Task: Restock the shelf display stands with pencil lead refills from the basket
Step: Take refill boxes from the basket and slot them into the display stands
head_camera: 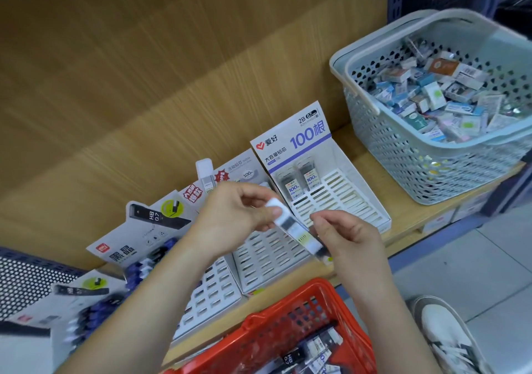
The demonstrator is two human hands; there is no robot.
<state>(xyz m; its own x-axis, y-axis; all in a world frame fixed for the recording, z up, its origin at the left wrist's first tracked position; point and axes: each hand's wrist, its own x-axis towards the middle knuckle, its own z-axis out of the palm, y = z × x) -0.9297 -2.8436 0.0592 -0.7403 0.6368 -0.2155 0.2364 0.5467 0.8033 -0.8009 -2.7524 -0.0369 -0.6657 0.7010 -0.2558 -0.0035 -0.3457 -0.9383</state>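
The wooden shelf (408, 218) carries a pale grey basket (431, 166) at the right, heaped with small boxes. Below the shelf edge, a red basket (276, 324) holds loose pencil lead refills. Along the shelf stand white slotted display stands; the right display stand (354, 198) has two refill cases in its back row, and the middle display stand (267, 258) lies just beside it. Above these stands, the left hand (230, 221) pinches the white cap end of a pencil lead refill (296, 229), its fingers curled, while the right hand (348, 238) grips the lower end, its fingers closed around it.
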